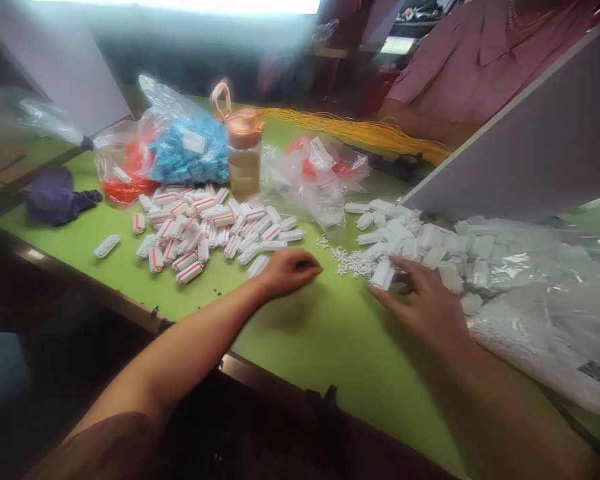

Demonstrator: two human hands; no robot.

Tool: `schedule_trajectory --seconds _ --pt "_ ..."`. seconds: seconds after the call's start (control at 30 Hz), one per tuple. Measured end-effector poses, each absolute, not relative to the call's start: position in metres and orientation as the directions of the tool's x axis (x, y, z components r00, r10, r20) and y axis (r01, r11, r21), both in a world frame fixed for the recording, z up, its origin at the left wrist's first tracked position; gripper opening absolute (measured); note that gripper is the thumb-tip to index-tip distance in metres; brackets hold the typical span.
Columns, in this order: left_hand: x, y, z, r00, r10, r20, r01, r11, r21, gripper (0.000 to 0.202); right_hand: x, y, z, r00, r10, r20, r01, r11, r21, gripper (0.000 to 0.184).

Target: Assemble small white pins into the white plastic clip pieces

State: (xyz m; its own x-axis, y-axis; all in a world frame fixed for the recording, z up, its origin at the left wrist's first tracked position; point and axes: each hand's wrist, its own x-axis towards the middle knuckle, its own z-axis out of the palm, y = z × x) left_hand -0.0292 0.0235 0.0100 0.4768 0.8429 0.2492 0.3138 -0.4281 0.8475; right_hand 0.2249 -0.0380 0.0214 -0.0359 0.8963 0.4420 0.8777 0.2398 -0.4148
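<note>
My right hand (427, 303) grips a white rectangular plastic piece (382, 274) between thumb and fingers, just above the green tabletop. Just left of that piece lies a spread of tiny white plastic bits (353, 262). My left hand (291, 270) hovers near those bits with its fingers pressed together; anything in the pinch is too small to make out. Behind my right hand is a heap of loose white plastic pieces (400, 230). Beyond my left hand sits a pile of white blocks (193, 227), many with an orange-red stripe.
A drink bottle (244, 157) stands behind the pile, beside a bag of blue pieces (190, 157). Clear bags (555, 320) cover the right side. A purple cloth bundle (60, 195) lies left. Yellow cords (350, 127) run along the back, near another person (470, 67) and a slanted panel (520, 127).
</note>
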Motion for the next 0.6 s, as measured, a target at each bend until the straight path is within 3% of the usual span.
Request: schedule_trajectory --seconds 0.13,0.3,0.47,0.6 --pt "-0.022 0.012 0.014 0.462 0.852 0.245 0.193 -0.367 0.910 0.024 0.205 -0.058 0.017 -0.065 0.887 0.456 0.834 0.300 -0.463 0.055" --pt "-0.007 -0.011 0.009 0.576 0.817 0.032 -0.037 -0.013 0.999 0.070 0.184 -0.068 0.022 -0.278 0.848 0.451 0.751 0.485 -0.448 0.054" --pt "-0.003 -0.012 0.007 0.659 0.749 -0.076 -0.269 0.328 0.906 0.064 0.179 -0.072 0.018 -0.238 0.831 0.502 0.744 0.488 -0.456 0.056" --pt "-0.002 -0.009 0.006 0.608 0.784 -0.121 -0.317 0.380 0.869 0.062 0.181 -0.068 0.015 -0.229 0.856 0.464 0.718 0.471 -0.513 0.043"
